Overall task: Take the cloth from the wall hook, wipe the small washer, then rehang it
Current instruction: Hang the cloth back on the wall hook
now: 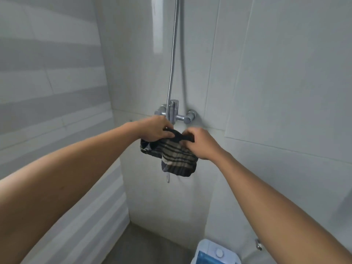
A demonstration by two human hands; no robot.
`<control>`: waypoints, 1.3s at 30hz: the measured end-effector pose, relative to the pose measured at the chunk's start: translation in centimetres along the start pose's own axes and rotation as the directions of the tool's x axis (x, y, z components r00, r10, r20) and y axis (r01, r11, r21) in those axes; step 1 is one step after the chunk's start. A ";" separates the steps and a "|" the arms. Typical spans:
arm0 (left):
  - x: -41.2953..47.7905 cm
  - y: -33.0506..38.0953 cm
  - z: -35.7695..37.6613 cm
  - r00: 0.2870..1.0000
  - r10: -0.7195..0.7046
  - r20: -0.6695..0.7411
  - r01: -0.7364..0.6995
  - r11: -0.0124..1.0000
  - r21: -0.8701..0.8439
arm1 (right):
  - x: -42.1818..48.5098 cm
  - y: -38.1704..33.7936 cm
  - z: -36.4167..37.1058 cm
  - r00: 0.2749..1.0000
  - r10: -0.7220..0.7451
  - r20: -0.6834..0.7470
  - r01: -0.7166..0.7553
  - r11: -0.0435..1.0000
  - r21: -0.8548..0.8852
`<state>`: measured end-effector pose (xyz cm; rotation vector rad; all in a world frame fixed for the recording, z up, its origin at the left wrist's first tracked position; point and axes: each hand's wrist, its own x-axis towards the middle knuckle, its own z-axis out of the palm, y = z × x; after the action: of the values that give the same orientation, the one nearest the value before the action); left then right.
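cloth (172, 155) | clamped in left hand (154, 129), right hand (200, 143) grip | just below tap (176, 113) | washer (215, 252) well below

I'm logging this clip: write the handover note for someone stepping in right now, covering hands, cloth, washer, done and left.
Left hand: gripping the striped cloth at its top edge.
Right hand: gripping the same cloth beside it.
The cloth is held up just below the shower mixer, its lower part dangling.
The small washer sits on the floor at the lower right, untouched by either hand.
No hook is visible. Whether wiping is done cannot be told.
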<state>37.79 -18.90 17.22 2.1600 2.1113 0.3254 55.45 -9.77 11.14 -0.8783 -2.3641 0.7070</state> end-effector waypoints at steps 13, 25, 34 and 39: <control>1.2 -14.0 -5.2 0.942 -0.075 -0.326 0.058 0.996 -0.063 | 12.0 -6.8 4.2 0.964 -0.240 -0.112 0.193 0.926 -0.324; 9.5 -30.0 3.2 0.982 -0.135 -0.131 0.148 0.984 0.101 | 22.3 -2.2 17.8 0.968 -0.191 0.165 0.248 0.841 -0.482; 13.9 -38.7 7.7 0.976 -0.198 -0.087 0.211 0.960 0.183 | 29.4 -0.6 24.6 0.949 -0.142 0.281 0.271 0.824 -0.498; 16.6 -43.0 9.0 0.962 -0.217 -0.164 0.242 0.957 0.157 | 34.5 0.3 27.8 0.949 -0.154 0.276 0.287 0.788 -0.545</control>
<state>-1.88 -0.31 0.26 2.0007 2.5328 0.2920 15.68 6.50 0.34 -0.7536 -2.8849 -0.0451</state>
